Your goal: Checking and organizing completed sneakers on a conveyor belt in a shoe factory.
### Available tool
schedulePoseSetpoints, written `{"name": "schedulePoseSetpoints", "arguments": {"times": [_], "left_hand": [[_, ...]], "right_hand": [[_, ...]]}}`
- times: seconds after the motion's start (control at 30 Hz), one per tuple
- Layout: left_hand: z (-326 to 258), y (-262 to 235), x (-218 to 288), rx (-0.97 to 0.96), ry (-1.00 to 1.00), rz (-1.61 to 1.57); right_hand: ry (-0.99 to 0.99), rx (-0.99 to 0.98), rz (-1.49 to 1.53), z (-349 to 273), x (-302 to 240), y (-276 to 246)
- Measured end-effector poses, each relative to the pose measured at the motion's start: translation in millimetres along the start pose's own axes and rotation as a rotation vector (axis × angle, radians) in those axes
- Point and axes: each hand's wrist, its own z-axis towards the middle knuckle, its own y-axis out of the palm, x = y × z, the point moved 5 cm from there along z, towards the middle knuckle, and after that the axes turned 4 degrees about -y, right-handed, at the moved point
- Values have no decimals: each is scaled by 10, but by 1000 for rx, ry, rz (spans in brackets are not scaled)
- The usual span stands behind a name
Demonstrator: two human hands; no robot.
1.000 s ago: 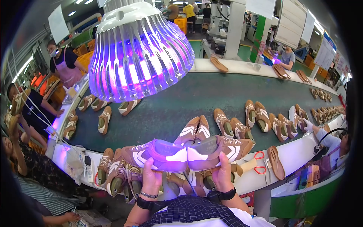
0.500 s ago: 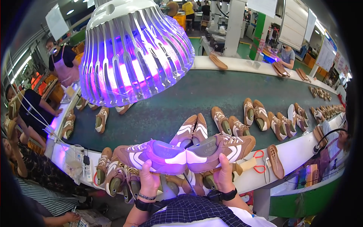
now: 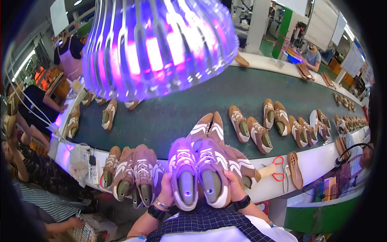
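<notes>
A: Head view first, and only: where to look?

B: Lower centre, just in front of the checked apron (image 3: 201,216). Held side by side: left shoe (image 3: 184,163) and right shoe (image 3: 207,159), toes pointing away, heels toward the body, bathed in violet beneath the finned lamp (image 3: 161,48).

A: Gripped how?

B: By the left hand (image 3: 165,192), cupped against the outer flank of the left shoe; by the right hand (image 3: 235,184), likewise on the right shoe, with thumb uppermost. Curved to roughly a shoe's breadth on each side. Hard to tell about the fingers underneath: hidden.

A: Heavy? Soft?

B: Probably light, with a pliant upper, yet stiffened by a grey-green insert (image 3: 186,186) in each opening. Likely grippy on the brown panels, perhaps slicker on the pale heel patches. Hardly fragile, but seemingly easy to scuff or smudge.

A: Best taken hold of where?

B: Judging by shape, low along the rear sides, near the sole, clear of the lacing (image 3: 184,156). Better not to tug at the collar.
</notes>
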Motion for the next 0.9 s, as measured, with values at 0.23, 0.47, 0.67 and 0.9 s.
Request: {"name": "schedulePoseSetpoints", "arguments": {"times": [0.23, 0.47, 0.67, 0.9], "left_hand": [[-42, -138, -54, 96, -167, 59], [-126, -25, -49, 34, -224, -38], [37, -37, 266, -112, -165, -118], [762, -112, 1901, -7, 229, 56]], "right_hand": [[198, -53, 134, 35, 108, 61], [244, -53, 146, 132, 336, -108], [171, -249, 78, 355, 57, 557], [-206, -338, 27, 2726, -556, 1506]]}}
